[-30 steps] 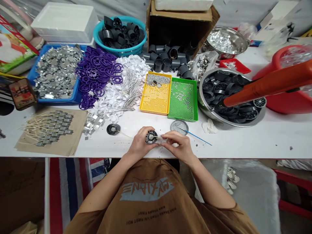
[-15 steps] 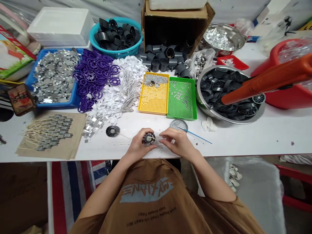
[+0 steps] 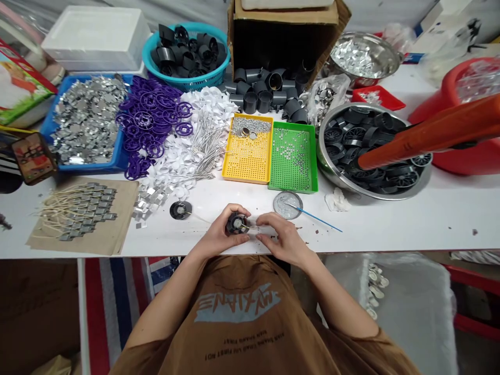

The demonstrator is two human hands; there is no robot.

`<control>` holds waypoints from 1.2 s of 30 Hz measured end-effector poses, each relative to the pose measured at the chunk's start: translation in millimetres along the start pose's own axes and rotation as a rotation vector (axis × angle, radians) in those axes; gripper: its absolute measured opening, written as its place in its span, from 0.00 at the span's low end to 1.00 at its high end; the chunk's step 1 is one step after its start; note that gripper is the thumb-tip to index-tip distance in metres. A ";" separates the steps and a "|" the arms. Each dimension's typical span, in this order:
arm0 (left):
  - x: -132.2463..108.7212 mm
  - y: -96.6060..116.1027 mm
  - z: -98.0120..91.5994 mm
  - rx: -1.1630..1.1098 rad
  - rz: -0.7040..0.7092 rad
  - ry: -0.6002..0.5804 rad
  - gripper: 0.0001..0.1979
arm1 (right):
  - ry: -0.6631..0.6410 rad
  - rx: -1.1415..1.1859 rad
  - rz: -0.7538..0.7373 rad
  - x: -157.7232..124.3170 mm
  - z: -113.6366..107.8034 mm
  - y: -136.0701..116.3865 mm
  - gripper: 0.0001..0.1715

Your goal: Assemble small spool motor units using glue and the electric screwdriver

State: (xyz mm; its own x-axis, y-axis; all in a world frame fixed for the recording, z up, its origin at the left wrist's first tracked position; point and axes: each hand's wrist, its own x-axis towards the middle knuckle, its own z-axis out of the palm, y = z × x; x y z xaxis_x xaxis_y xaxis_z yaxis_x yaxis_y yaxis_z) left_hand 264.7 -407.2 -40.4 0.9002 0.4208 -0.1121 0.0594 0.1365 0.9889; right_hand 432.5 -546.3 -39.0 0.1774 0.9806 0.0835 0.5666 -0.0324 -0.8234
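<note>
A round black plastic housing sits in my left hand, thumb and fingers curved around its sides. Its open face shows a pale centre, and a thin cream wire sticks out to the right. Close by on that side is my right hand, its thumb and forefinger apart around the wire's end with a gap between them. Whether a fingertip touches the wire I cannot tell. A similar black part with a cream wire lies on the table to the left.
Behind my hands are a yellow tray and a green tray of small metal bits. A blue brush rests on a round dish. Wired grey blocks lie on cardboard at left; a steel bowl of black wheels stands right.
The housing has turned slightly in my left hand, so its face and wire show more. My right hand's thumb and forefinger have spread a little. The whole view has shifted slightly.
</note>
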 end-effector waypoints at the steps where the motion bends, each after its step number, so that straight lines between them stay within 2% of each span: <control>1: 0.0 1.2 -0.1 0.003 -0.005 -0.027 0.23 | 0.036 0.045 -0.040 0.8 0.9 -1.4 0.10; 5: -1.3 4.4 0.1 -0.055 -0.060 -0.109 0.21 | 0.143 0.143 -0.090 5.1 10.0 -7.2 0.02; 9: -4.2 5.2 -1.1 -0.094 -0.079 -0.090 0.17 | 0.207 0.162 -0.071 5.7 18.1 -9.6 0.03; 13: -5.5 5.6 -1.8 0.014 -0.092 -0.073 0.17 | 0.242 0.170 -0.055 3.2 21.0 -10.2 0.03; 16: -4.1 3.7 0.1 0.057 -0.073 -0.039 0.15 | 0.253 0.177 -0.046 1.3 21.3 -11.0 0.03; 22: 1.3 -2.1 4.1 -0.187 -0.073 -0.017 0.11 | 0.237 0.193 0.002 -0.3 21.0 -9.8 0.03; 30: 1.7 -2.8 6.0 -0.288 -0.088 -0.010 0.10 | 0.209 0.244 0.107 1.0 23.1 1.1 0.06; 36: 5.5 -4.5 9.6 -0.395 -0.214 0.019 0.12 | 0.221 0.278 0.174 -1.7 25.3 2.3 0.07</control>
State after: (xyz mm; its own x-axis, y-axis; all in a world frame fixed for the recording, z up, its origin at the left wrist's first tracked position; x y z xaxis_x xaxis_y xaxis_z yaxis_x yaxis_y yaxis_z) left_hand 273.5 -414.1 -44.6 0.8773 0.3613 -0.3158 0.0713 0.5526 0.8304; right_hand 413.2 -543.2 -55.2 0.4381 0.8986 0.0233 0.2785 -0.1110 -0.9540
